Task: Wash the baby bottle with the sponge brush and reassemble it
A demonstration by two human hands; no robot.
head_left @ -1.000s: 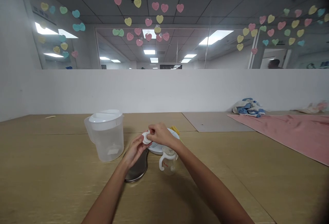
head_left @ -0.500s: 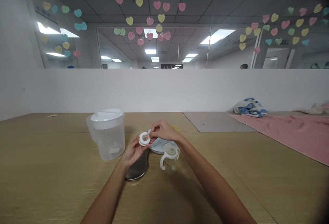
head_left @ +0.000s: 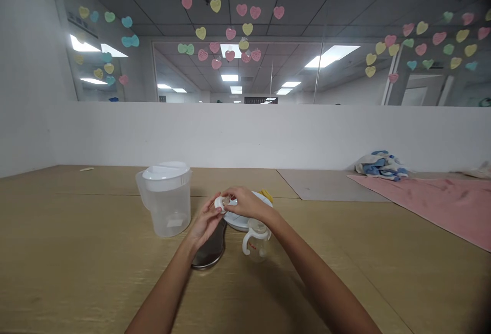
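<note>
My left hand grips a white bottle collar ring between thumb and fingers, tilted on its side. From the right, my right hand pinches a clear bottle teat that sits at the ring's opening. Just below my right wrist stands a clear baby bottle with white curved handles and no top on it. Behind my hands lies a pale round plate or lid, partly covered by them. Under my left hand is a dark, shiny metal tray with a curved outline.
A translucent pitcher with a white lid stands left of my hands. A yellow item lies behind the plate. Farther right are a crumpled blue-and-white cloth and a pink cloth. A white wall closes off the table's back.
The ring has turned from facing me to edge-on, and the teat now shows more plainly at my right fingertips. My view has shifted slightly left.
</note>
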